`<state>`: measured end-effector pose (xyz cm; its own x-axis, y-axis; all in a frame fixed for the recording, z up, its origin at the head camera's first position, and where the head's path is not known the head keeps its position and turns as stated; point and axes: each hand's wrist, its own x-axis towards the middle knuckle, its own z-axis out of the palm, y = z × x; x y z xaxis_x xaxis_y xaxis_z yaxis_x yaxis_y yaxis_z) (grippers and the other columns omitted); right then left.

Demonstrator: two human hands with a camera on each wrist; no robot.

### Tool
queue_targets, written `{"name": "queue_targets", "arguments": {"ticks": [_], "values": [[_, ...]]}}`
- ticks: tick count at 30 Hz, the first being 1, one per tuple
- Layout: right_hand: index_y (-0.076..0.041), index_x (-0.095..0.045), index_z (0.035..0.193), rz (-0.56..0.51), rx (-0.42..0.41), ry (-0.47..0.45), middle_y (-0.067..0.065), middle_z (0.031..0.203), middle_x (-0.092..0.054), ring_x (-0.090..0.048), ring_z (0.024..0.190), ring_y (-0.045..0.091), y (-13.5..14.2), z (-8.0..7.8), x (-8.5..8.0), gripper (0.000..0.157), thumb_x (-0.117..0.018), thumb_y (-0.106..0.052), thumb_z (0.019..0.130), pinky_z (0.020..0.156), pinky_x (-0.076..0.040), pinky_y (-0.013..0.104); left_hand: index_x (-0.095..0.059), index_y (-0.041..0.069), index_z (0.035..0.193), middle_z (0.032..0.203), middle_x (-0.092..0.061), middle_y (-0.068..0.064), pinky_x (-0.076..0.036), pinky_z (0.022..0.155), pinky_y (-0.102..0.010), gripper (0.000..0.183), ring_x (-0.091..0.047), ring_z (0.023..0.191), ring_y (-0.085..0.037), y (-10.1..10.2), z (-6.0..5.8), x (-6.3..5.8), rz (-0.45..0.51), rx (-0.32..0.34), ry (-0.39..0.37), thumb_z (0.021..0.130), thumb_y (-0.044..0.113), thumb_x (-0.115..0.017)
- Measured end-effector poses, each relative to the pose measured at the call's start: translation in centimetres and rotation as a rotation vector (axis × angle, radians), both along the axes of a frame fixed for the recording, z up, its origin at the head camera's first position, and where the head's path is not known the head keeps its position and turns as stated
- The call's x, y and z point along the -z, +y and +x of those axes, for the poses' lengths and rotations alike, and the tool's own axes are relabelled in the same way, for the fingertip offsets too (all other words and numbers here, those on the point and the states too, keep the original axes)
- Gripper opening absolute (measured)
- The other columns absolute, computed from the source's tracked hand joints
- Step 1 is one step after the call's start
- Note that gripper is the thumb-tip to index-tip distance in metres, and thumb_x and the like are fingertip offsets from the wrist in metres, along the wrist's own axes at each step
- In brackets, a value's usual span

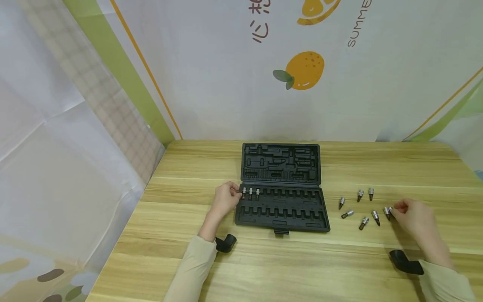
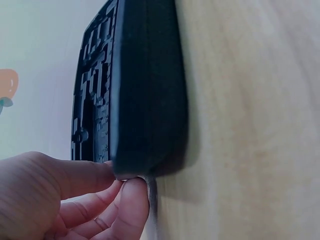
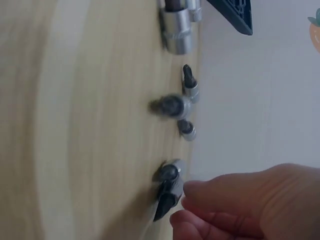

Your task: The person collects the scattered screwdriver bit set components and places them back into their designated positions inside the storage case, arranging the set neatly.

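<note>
An open black plastic case (image 1: 260,225) lies on the table with its lid raised at the back. Three silver bit sockets (image 1: 250,191) sit at the left end of its upper row of slots. My left hand (image 1: 227,198) grips the case's left edge; in the left wrist view, the thumb (image 2: 92,175) is at the rim and the fingers are beneath. Over on the right, my right hand (image 1: 416,218) pinches a bit socket (image 3: 170,192), its dark tip pointing down and away from the thumb. Another bit socket (image 1: 386,212) is right beside the held one.
Several more loose bit sockets (image 1: 360,194) are scattered on the wooden table (image 1: 188,260) between the case and my right hand. A white printed cloth (image 1: 226,84) hangs behind the table's far edge. Black wrist mounts (image 1: 226,243) stick out from both sleeves.
</note>
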<state>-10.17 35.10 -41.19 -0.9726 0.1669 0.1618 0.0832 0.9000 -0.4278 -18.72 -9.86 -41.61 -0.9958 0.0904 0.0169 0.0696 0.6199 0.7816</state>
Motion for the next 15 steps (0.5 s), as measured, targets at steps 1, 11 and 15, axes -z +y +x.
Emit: {"name": "queue_targets", "arguments": {"ticks": [1,11,15], "values": [[0.012,-0.059,0.080,-0.002,0.001,-0.010,0.014,0.065,-0.058,-0.052,0.058,0.024,0.15,-0.04,0.04,0.013,-0.062,-0.001,0.080,0.050,-0.038,0.032,-0.060,-0.007,0.094,0.073,-0.062,-0.013,-0.047,0.045,-0.024,0.012,-0.053,0.052,-0.013,0.01,0.00,0.00,-0.001,-0.001,-0.001,0.085,-0.001,-0.064],[0.009,-0.060,0.078,-0.003,0.001,-0.073,0.013,0.066,-0.059,-0.054,0.061,0.028,0.84,-0.07,0.03,0.015,-0.062,-0.005,0.083,0.051,-0.040,0.035,-0.060,-0.006,0.094,0.072,-0.062,-0.012,-0.047,0.044,-0.024,0.011,-0.054,0.050,-0.012,0.11,0.01,0.05,0.005,-0.016,-0.009,0.084,-0.002,-0.064],[0.008,-0.060,0.077,0.002,-0.012,-0.117,0.015,0.067,-0.059,-0.054,0.062,0.028,1.15,-0.24,-0.24,0.018,-0.062,-0.009,0.084,0.053,-0.039,0.037,-0.060,-0.006,0.094,0.071,-0.062,-0.012,-0.046,0.045,-0.023,0.012,-0.053,0.051,-0.012,0.12,-0.02,0.10,-0.002,-0.015,-0.003,0.084,-0.001,-0.065]]}}
